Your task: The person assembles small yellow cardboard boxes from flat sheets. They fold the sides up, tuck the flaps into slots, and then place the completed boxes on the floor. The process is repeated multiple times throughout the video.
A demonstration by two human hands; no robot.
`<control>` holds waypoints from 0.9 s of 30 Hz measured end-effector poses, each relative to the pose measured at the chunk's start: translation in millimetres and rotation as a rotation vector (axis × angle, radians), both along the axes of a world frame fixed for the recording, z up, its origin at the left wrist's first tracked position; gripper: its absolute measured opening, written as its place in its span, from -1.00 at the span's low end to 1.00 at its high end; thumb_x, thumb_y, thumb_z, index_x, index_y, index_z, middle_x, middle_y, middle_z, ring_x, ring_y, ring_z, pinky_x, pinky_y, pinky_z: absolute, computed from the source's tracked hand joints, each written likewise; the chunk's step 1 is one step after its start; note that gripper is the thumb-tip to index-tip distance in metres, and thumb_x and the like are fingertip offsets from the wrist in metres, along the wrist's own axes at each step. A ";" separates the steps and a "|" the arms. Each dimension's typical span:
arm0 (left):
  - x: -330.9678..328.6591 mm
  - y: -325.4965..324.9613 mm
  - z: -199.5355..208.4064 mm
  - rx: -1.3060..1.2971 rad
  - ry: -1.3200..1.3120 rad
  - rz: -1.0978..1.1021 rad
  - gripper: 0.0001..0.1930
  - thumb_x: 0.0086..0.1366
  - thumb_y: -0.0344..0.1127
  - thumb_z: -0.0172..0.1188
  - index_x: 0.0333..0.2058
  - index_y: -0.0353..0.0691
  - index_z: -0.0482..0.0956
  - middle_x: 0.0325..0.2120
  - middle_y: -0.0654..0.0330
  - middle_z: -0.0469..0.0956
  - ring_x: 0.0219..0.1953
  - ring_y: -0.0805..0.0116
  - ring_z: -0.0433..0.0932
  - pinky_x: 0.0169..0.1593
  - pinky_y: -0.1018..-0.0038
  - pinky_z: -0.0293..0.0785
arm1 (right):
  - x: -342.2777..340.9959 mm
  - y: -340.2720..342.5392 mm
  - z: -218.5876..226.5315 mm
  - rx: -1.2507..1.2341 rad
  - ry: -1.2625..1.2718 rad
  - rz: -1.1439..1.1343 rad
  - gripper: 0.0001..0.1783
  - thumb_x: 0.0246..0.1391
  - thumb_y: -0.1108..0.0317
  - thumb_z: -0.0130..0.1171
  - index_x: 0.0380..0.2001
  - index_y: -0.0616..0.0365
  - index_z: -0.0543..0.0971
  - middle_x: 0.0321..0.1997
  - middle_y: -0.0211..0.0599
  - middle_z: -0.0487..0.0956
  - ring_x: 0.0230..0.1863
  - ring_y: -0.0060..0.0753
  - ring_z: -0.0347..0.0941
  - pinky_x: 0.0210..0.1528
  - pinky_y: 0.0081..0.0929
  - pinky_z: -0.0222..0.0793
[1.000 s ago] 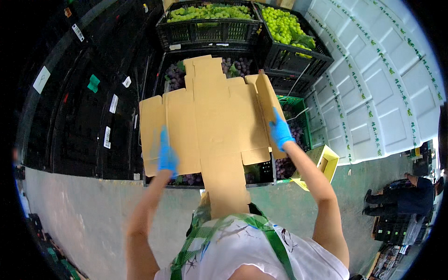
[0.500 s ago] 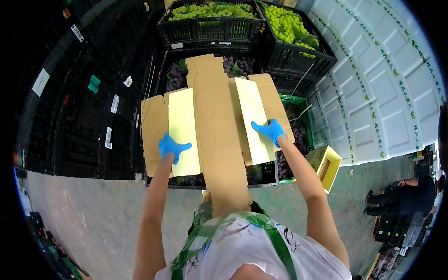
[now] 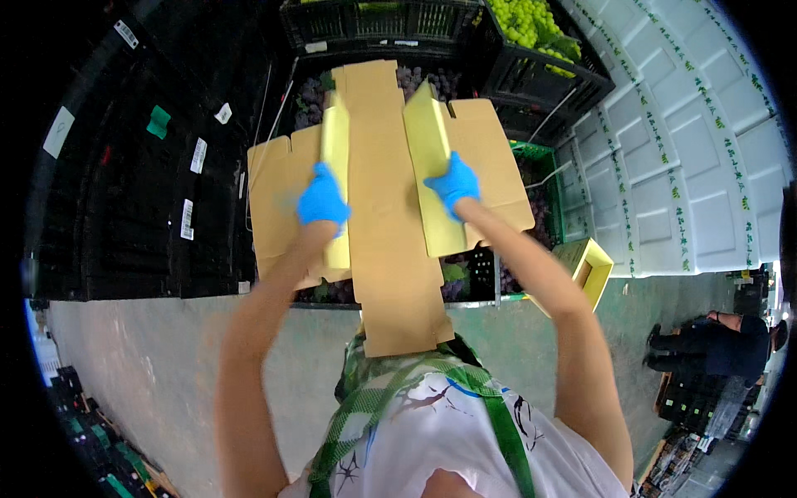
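A flat brown cardboard box blank [image 3: 382, 166] lies in front of me on a crate of dark grapes [image 3: 427, 81]. Both of its yellow-faced side panels stand tilted up beside the long middle strip. My left hand [image 3: 325, 199], in a blue glove, is against the left yellow panel [image 3: 335, 137]; motion smears it and its fingers are partly hidden. On the right yellow panel [image 3: 425, 137] rests my right hand [image 3: 455, 184], also blue-gloved. Its thumb points inward, spread from the fingers, touching the panel. The blank's near end reaches my green checked apron [image 3: 365, 407].
Black crates, one with green grapes [image 3: 523, 23], stand behind. Dark crates [image 3: 141, 183] wall off the left, white boxes [image 3: 706, 166] the right. A yellow open box [image 3: 594, 274] sits beside a green crate [image 3: 548, 166]. Farther right is a person [image 3: 722, 344] in dark clothes.
Both yellow panels have risen from lying flatter to a steeper tilt. My hands have moved inward and away from me with them. The view has shifted a little.
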State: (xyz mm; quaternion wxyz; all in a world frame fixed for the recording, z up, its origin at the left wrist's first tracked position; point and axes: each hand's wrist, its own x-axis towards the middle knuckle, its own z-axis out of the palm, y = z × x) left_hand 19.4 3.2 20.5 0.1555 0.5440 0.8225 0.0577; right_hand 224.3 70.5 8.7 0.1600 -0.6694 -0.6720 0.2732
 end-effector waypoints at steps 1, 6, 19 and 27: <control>25.9 2.6 -2.7 0.040 0.008 0.026 -0.21 -0.12 -0.44 0.13 0.06 -0.34 -0.15 -0.43 -0.09 0.44 -0.37 -0.03 0.45 -0.30 0.24 0.40 | -18.5 -9.3 12.9 -0.099 0.000 -0.003 -0.57 -0.31 0.38 0.13 -0.30 0.19 0.25 -0.30 0.02 0.41 -0.23 -0.02 0.36 -0.24 -0.24 0.30; 55.9 -2.5 7.6 0.198 -0.135 0.019 -0.25 -0.05 -0.41 0.06 0.10 -0.29 -0.15 -0.08 -0.21 0.15 -0.40 -0.03 0.46 -0.34 0.26 0.41 | -70.4 -46.5 24.3 0.066 0.251 -0.212 -0.47 -0.26 0.45 0.03 -0.10 0.09 0.19 -0.17 0.03 0.25 -0.19 0.09 0.28 -0.17 -0.24 0.25; -24.6 -30.5 29.7 0.021 -0.206 -1.210 -0.31 -0.35 -0.08 0.31 -0.12 -0.08 0.38 0.05 0.20 0.10 -0.14 0.00 0.24 -0.06 0.29 0.24 | 6.0 -27.2 15.7 0.400 0.186 0.958 -0.52 -0.37 0.70 -0.02 -0.30 -0.04 0.51 0.15 -0.03 0.03 -0.12 -0.10 0.25 -0.11 -0.42 0.23; -25.1 -25.3 -1.5 0.094 -0.148 -1.230 -0.54 -0.22 -0.15 0.21 -0.26 -0.12 0.40 -0.11 0.15 0.27 -0.35 0.15 0.42 -0.28 0.36 0.38 | 22.0 -16.5 34.2 0.369 -0.087 1.466 -0.59 -0.30 0.23 0.13 -0.23 -0.12 0.41 0.00 -0.31 0.23 -0.40 -0.19 0.34 -0.30 -0.35 0.31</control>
